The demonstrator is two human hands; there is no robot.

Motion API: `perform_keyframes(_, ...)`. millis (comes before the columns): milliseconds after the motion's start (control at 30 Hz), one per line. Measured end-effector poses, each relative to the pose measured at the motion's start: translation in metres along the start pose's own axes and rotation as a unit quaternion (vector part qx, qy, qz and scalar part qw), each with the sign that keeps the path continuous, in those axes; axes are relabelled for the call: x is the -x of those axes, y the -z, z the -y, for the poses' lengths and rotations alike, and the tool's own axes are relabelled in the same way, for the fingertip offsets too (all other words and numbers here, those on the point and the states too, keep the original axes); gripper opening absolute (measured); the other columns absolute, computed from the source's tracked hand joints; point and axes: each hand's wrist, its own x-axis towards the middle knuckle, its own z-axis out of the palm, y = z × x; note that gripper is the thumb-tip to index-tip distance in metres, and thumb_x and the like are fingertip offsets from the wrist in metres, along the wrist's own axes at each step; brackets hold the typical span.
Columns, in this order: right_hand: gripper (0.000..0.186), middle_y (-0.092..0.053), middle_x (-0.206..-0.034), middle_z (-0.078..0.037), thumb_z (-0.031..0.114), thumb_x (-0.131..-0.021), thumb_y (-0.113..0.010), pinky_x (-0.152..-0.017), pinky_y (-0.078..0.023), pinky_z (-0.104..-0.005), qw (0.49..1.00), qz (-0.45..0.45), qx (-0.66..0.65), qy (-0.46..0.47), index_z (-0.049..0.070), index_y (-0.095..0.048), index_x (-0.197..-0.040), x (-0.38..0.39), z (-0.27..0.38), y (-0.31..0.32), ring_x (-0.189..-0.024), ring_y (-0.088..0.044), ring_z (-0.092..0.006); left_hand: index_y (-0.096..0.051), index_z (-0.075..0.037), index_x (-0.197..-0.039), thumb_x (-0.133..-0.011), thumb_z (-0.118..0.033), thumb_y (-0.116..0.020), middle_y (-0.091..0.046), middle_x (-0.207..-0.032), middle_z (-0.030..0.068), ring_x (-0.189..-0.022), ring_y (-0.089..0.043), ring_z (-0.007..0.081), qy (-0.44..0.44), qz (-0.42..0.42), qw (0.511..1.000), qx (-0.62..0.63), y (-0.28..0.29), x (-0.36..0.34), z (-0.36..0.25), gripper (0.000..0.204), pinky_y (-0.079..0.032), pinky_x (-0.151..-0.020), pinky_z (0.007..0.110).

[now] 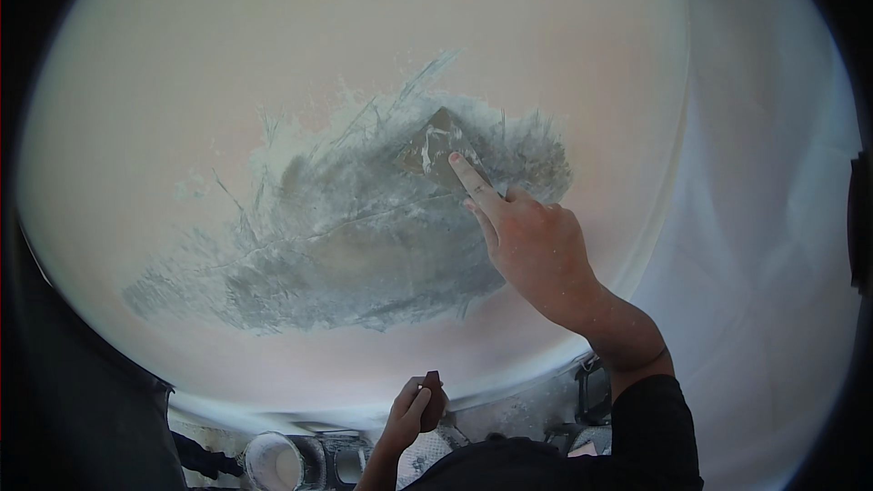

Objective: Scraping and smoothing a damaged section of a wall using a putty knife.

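My right hand grips a putty knife, its index finger stretched along the blade. The knife's blade, smeared with white filler, lies against a large pale, curved-looking surface. Under and around it spreads a rough grey patch with whitish streaks and a thin crack-like line across it. Lower down, close to my body, my left hand is closed round a small dark reddish-brown piece. What kind of thing that piece is does not show clearly.
White sheeting hangs along the right side. At the bottom left stands a white bucket, beside dark frame-like objects. Dark material fills the left edge. The pale surface's lower edge runs just above my left hand.
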Motion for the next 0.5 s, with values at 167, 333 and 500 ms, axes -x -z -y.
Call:
perform_keyframes(167, 0.051, -0.057, -0.064, -0.01, 0.029, -0.103, -0.055, -0.047, -0.051, -0.0364, 1.0, 0.005, -0.002, -0.02, 0.025, -0.043, -0.152, -0.01, 0.008, 0.001, -0.048, -0.06, -0.0261, -0.053, 0.0, -0.121, -0.107, -0.021, -0.045, -0.064, -0.095, 0.0094, -0.079, -0.062, 0.0152, 0.015, 0.018, 1.0, -0.005, 0.0, -0.002, -0.001, 0.026, -0.05, -0.073, 0.03)
perform_keyframes(333, 0.051, -0.06, -0.067, -0.013, 0.028, -0.103, -0.054, -0.052, -0.053, -0.0401, 0.998, 0.031, -0.026, -0.05, 0.023, -0.042, -0.152, -0.01, 0.019, 0.002, -0.057, -0.064, -0.0312, -0.053, 0.0, -0.121, -0.107, -0.02, -0.045, -0.064, -0.095, 0.0085, -0.081, -0.061, 0.0144, 0.006, 0.004, 0.998, -0.061, 0.002, 0.001, 0.009, 0.026, -0.05, -0.075, 0.029)
perform_keyframes(500, 0.05, -0.061, -0.069, -0.016, 0.027, -0.103, -0.054, -0.057, -0.053, -0.0437, 0.995, 0.035, -0.054, -0.071, 0.021, -0.043, -0.152, -0.007, 0.026, 0.005, -0.062, -0.064, -0.0358, -0.054, -0.001, -0.121, -0.106, -0.02, -0.045, -0.065, -0.097, 0.0092, -0.083, -0.062, 0.0141, 0.016, -0.029, 0.999, -0.032, 0.009, 0.014, 0.019, 0.025, -0.05, -0.076, 0.029)
